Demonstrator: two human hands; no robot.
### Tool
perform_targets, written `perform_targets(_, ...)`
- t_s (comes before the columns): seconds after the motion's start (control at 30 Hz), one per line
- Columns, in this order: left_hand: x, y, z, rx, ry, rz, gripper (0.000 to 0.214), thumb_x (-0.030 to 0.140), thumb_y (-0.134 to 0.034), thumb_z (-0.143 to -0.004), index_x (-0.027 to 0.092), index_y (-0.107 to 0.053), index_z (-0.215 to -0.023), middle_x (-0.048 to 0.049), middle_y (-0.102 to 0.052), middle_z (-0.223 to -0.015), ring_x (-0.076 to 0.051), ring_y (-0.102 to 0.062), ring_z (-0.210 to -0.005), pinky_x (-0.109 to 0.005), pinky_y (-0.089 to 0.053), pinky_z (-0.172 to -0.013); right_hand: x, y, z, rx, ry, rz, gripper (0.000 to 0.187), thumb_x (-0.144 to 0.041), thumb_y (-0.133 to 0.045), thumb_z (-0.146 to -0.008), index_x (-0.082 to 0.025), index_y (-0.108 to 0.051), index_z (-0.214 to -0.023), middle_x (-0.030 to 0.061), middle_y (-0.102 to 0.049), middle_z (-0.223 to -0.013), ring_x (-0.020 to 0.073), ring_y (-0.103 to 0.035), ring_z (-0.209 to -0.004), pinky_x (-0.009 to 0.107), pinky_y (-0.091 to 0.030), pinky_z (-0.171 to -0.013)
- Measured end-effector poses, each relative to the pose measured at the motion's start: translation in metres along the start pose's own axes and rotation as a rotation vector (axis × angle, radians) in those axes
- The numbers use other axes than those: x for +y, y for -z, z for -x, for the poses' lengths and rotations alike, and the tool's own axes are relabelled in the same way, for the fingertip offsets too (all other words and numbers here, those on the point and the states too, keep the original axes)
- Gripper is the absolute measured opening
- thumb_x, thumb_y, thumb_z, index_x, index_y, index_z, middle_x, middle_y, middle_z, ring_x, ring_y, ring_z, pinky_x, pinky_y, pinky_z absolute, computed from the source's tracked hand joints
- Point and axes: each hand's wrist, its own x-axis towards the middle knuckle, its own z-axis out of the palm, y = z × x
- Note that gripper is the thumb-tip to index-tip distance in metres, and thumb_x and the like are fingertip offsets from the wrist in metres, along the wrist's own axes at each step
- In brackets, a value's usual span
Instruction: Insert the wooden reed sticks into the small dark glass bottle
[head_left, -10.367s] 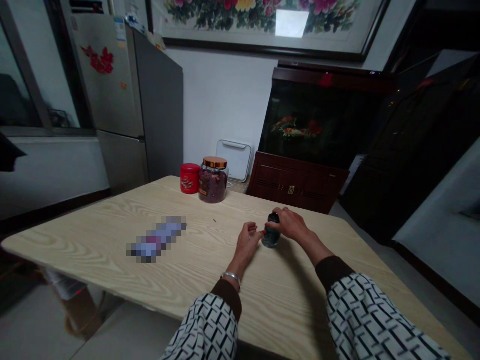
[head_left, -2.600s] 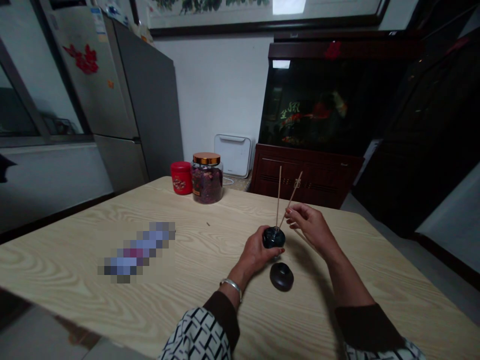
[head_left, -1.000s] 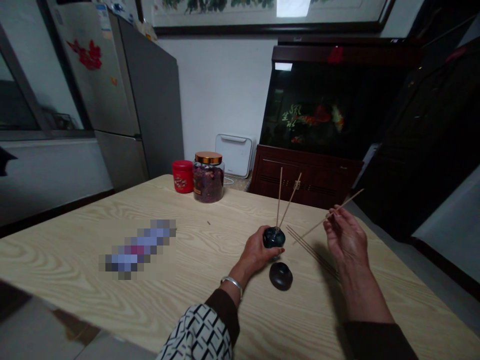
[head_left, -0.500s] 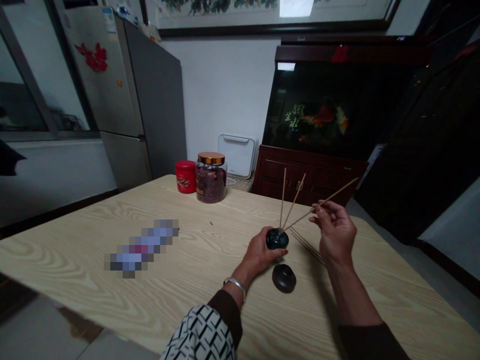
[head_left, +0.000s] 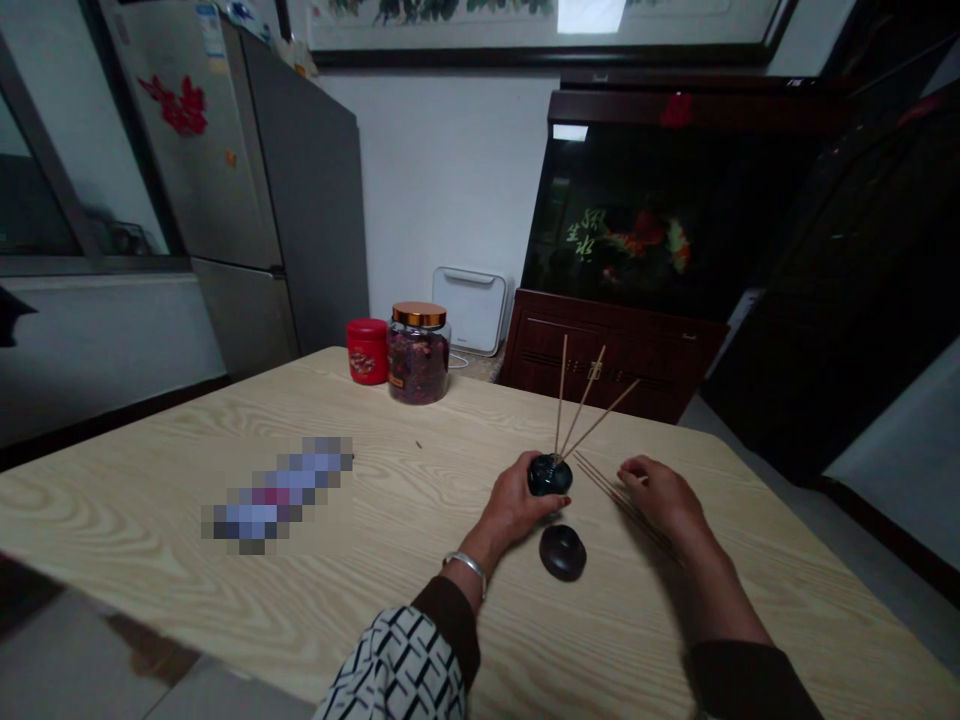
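Note:
My left hand [head_left: 510,503] grips a small dark glass bottle [head_left: 550,475] just above the pale wood table [head_left: 150,500]. Three thin wooden sticks [head_left: 581,400] stand fanned out of its neck. A round dark lid [head_left: 562,553] sits on the table just below that hand, apart from it. My right hand [head_left: 660,498] is low over the table with curled fingers, holding nothing. Its fingertips are at several loose wooden sticks [head_left: 611,490] lying on the tabletop, and part of those sticks is hidden under the hand.
At the table's far edge stand a red tin [head_left: 367,351] and a gold-lidded glass jar of dried flowers [head_left: 418,360]. A pixelated object [head_left: 277,495] lies left of my hands. Behind are a white box, a dark wooden cabinet with a fish tank, and a fridge.
The stick held in my right hand now stands in the bottle, making three. My right hand has let go and dropped to the loose sticks on the table.

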Motion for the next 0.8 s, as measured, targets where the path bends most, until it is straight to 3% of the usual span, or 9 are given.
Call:
perform_targets(0.07,0.000,0.000,0.000,-0.004,-0.010,0.010,0.065,0.032,-0.084,-0.064,0.019,-0.058,-0.122,-0.0063,-0.069,-0.107,-0.022,-0.063,-0.097,-0.031,-0.049,-0.085,0.015,-0.002,0.004,-0.109,-0.045,0.232,0.020,-0.035,-0.055,-0.083,-0.022,-0.069,-0.087,0.0101,-0.070,-0.099,0.0247,-0.065,-0.090,0.035,-0.044,-0.075)
perform_targets(0.17,0.001,0.000,0.000,0.001,-0.011,0.023,0.064,0.031,-0.084,-0.064,0.018,-0.058,-0.122,-0.0066,-0.069,-0.107,-0.023,-0.063,-0.097,-0.032,-0.049,-0.085,0.020,-0.006,0.010,-0.189,-0.098,0.363,0.019,-0.034,-0.056,-0.083,-0.023,-0.069,-0.090,0.0100,-0.070,-0.102,0.0242,-0.065,-0.092,0.032,-0.042,-0.071)
perform_targets(0.37,0.005,0.001,0.002,-0.003,-0.001,0.038,0.062,0.029,-0.083,-0.065,0.019,-0.058,-0.121,-0.0063,-0.069,-0.106,-0.022,-0.064,-0.096,-0.032,-0.049,-0.085,0.019,-0.007,0.007,-0.228,-0.133,0.263,0.014,-0.024,-0.053,-0.082,-0.022,-0.066,-0.077,0.0072,-0.072,-0.090,0.0191,-0.065,-0.084,0.027,-0.039,-0.067)
perform_targets(0.57,0.003,0.000,0.001,0.004,-0.027,0.042,0.060,0.029,-0.083,-0.065,0.018,-0.059,-0.119,-0.0062,-0.069,-0.105,-0.022,-0.063,-0.095,-0.032,-0.050,-0.084,0.025,-0.010,0.006,-0.229,-0.121,0.225,0.014,-0.025,-0.054,-0.082,-0.020,-0.065,-0.076,0.0079,-0.071,-0.089,0.0182,-0.063,-0.080,0.026,-0.039,-0.067)
perform_targets(0.7,0.003,0.000,0.001,0.007,-0.026,0.043,0.061,0.028,-0.083,-0.064,0.018,-0.060,-0.119,-0.0072,-0.069,-0.106,-0.022,-0.063,-0.095,-0.033,-0.050,-0.085,0.014,-0.003,0.010,-0.105,-0.121,0.185,0.015,-0.028,-0.052,-0.084,-0.021,-0.064,-0.078,0.0078,-0.071,-0.084,0.0198,-0.061,-0.076,0.029,-0.038,-0.063)
perform_targets(0.8,0.003,0.000,0.001,0.011,-0.015,0.044,0.062,0.028,-0.083,-0.064,0.017,-0.059,-0.119,-0.0082,-0.068,-0.107,-0.023,-0.063,-0.096,-0.034,-0.050,-0.085,0.000,0.010,0.008,0.200,-0.072,-0.012,0.017,-0.034,-0.054,-0.085,-0.023,-0.066,-0.090,0.0072,-0.070,-0.083,0.0210,-0.062,-0.077,0.031,-0.040,-0.064)
